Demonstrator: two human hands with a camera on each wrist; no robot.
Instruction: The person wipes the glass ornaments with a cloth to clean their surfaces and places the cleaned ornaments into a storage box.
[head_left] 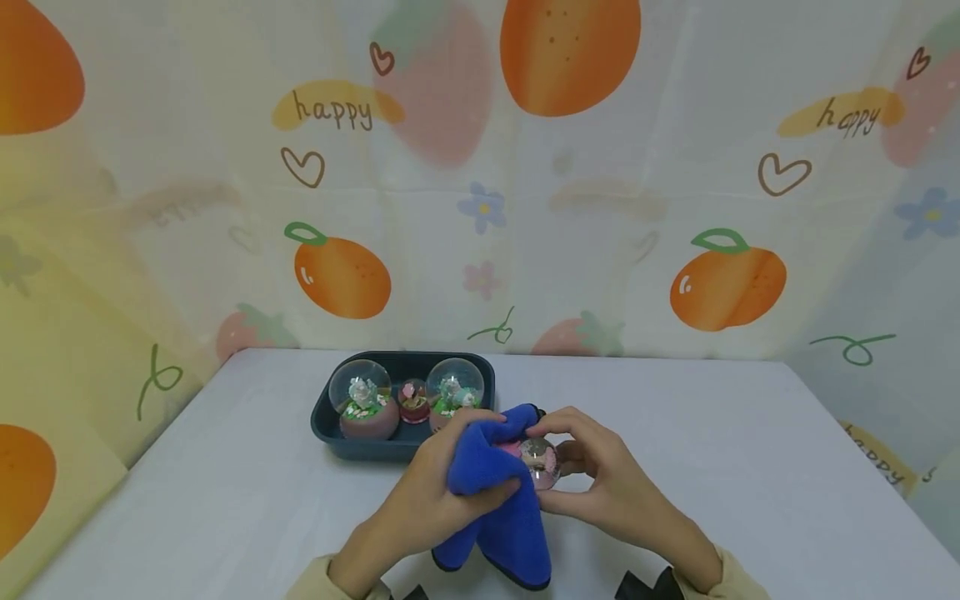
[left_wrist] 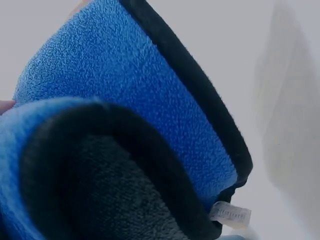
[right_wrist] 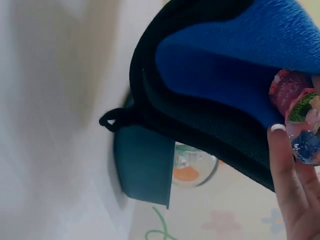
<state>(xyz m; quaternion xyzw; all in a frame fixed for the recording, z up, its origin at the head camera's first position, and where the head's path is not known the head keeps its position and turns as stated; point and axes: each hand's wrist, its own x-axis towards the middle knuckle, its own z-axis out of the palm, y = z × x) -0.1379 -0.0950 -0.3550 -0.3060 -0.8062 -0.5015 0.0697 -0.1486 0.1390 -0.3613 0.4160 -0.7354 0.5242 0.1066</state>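
Observation:
A small snow globe (head_left: 542,463) with a pink base is held between the fingers and thumb of my right hand (head_left: 611,479), in front of the tray. My left hand (head_left: 442,492) grips a blue towel (head_left: 517,533) with dark edging, and part of the cloth lies against the globe's base. In the left wrist view the towel (left_wrist: 125,75) fills most of the picture, and only bits of fingers show. The right wrist view has the globe (right_wrist: 305,120) at its right edge, beside the cloth's fold, with a fingertip touching it.
A dark teal tray (head_left: 360,450) stands at the back of the white table (head_left: 675,417). Inside are two large snow globes (head_left: 367,421) (head_left: 455,385) and a small one (head_left: 413,402) between them. Behind hangs a fruit-patterned cloth (head_left: 555,250).

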